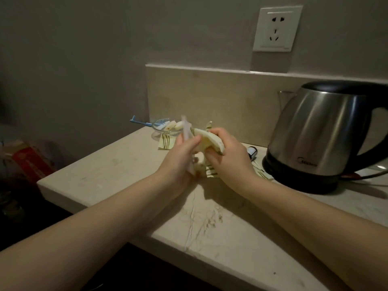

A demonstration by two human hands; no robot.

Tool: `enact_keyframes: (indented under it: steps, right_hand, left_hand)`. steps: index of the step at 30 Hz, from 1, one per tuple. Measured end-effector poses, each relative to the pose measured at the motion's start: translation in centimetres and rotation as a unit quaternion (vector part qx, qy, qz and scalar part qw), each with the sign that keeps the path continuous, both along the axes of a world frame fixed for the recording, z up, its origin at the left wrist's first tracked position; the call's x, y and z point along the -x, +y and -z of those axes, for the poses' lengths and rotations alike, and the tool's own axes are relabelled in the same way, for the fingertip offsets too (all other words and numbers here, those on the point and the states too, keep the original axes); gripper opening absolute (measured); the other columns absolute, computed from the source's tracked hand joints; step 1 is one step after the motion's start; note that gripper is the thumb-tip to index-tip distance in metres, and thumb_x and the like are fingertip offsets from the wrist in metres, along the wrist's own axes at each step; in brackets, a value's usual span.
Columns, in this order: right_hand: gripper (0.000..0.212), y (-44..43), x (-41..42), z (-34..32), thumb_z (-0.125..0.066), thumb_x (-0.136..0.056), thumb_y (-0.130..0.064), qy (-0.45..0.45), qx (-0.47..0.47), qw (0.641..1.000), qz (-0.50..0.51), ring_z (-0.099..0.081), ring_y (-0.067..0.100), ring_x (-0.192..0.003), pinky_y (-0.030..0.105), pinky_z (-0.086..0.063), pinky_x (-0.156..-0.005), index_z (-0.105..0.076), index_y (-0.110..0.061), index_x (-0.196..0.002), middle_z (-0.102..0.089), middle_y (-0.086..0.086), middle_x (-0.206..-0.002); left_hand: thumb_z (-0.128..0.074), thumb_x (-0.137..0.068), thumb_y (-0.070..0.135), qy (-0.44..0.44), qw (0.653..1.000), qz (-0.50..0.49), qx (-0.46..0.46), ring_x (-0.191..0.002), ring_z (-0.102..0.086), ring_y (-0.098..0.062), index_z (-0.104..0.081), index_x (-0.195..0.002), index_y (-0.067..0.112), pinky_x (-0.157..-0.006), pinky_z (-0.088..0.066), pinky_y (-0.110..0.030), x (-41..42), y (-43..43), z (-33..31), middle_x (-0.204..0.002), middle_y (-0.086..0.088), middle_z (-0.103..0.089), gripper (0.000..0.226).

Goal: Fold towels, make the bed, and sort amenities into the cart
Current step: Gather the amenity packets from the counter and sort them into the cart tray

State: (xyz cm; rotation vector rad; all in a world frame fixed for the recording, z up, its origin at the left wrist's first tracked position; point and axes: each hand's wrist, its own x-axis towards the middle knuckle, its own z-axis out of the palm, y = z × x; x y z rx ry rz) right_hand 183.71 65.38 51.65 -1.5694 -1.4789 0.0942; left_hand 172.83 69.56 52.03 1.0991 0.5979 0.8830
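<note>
Over the pale stone counter [220, 232] both my hands meet. My left hand [184, 152] grips a thin white wrapped stick [185, 128] that points up and is blurred. My right hand [227, 152] holds a cream amenity packet [206, 137] with green stripes, bent between thumb and fingers. More striped cream packets [165, 141] lie flat on the counter under and behind my hands. A small clear dish [159, 124] at the back holds little white items and a blue-handled stick [139, 122].
A steel electric kettle [323, 131] on a black base stands at the right, close to my right hand. A small dark-and-silver object [252, 153] lies by the kettle. A wall socket [277, 28] is above. A reddish box [29, 160] sits low at the left, off the counter.
</note>
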Motion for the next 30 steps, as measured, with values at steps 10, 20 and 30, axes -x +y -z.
enact_keyframes:
  steps: [10, 20, 30]
  right_hand:
    - [0.078, -4.2, 2.5, -1.3, -0.034, -0.075, -0.042, -0.004, 0.043, 0.999, 0.014, -0.014, 0.007, -0.141, 0.036, -0.016, -0.118, -0.022, -0.023, -0.149, -0.023, -0.006, -0.153]
    - [0.049, -10.9, 0.2, -1.0, -0.042, -0.081, -0.049, -0.005, -0.070, 0.997, -0.036, -0.046, -0.005, -0.109, 0.007, -0.038, -0.089, -0.052, -0.022, -0.120, -0.049, -0.013, -0.118]
    - [0.020, -20.8, 0.2, -0.6, -0.050, -0.095, -0.014, 0.277, -0.208, 0.937, -0.052, -0.062, 0.010, -0.076, 0.024, -0.054, -0.068, -0.052, -0.033, -0.090, -0.062, -0.004, -0.083]
  left_hand:
    - [-0.062, -0.084, 0.020, -0.145, 0.979, 0.034, 0.141, -0.096, -0.068, -0.024, -0.068, -0.099, 0.009, -0.090, -0.052, -0.038, -1.8, -4.6, -1.0, -0.097, -0.010, -0.071, 0.020]
    - [-0.055, -0.081, 0.008, -0.157, 0.981, -0.044, 0.103, -0.086, -0.068, -0.027, -0.067, -0.099, 0.011, -0.061, -0.055, -0.035, -2.5, -10.9, -0.8, -0.090, -0.012, -0.068, 0.022]
    - [-0.044, -0.076, -0.009, -0.165, 0.973, -0.155, 0.049, -0.080, -0.067, -0.029, -0.056, -0.118, -0.003, -0.060, -0.056, -0.034, -2.0, -22.9, 0.7, -0.102, -0.023, -0.065, 0.044]
